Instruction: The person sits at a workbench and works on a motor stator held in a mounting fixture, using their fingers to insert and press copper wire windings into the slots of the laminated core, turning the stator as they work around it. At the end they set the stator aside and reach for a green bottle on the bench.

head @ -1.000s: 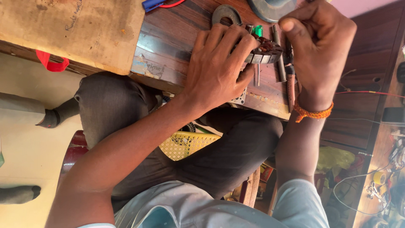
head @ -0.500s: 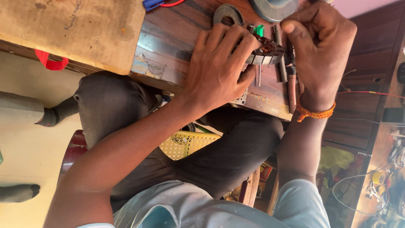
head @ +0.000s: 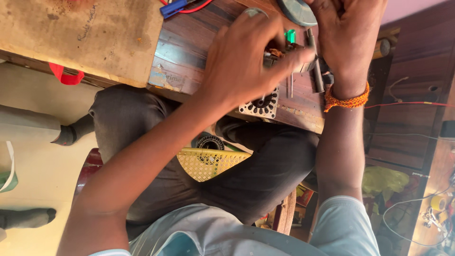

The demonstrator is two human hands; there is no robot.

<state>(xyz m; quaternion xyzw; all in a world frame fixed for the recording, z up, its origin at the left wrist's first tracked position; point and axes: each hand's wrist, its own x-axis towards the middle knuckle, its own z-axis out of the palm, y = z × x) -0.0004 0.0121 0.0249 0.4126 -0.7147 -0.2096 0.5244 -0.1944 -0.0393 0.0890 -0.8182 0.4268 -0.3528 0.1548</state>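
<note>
The left hand (head: 241, 61) lay spread over a small dark assembly (head: 279, 50) on the wooden bench (head: 189, 42), its fingers (head: 289, 59) curled down and pressed around it, so most of the part was hidden under the palm. The right hand (head: 348, 33) sat just beside that assembly, on its far side from the left hand, fingers drawn together; what they gripped could not be told, since the back of the hand covered it. An orange braided cord (head: 346, 100) circled the right wrist.

Touching the assembly's edge stood a small green piece (head: 290, 36), and beside that a dark metal rod (head: 315, 61) lay along the bench between the two hands. Near the assembly, at the bench edge closest to the person, rested a square perforated metal plate with a round toothed opening (head: 262, 105). Beyond the assembly, a grey round disc (head: 296, 10) lay partly cut off by the frame.

Well apart from the assembly, a worn plywood board (head: 85, 38) covered one end of the bench, with a blue tool and red wire (head: 177, 6) at its corner and a red strap (head: 66, 76) hanging below it. Under the bench edge, on the person's lap, sat a yellow mesh basket (head: 211, 163) with a black ring-shaped part (head: 209, 142) just above it.
</note>
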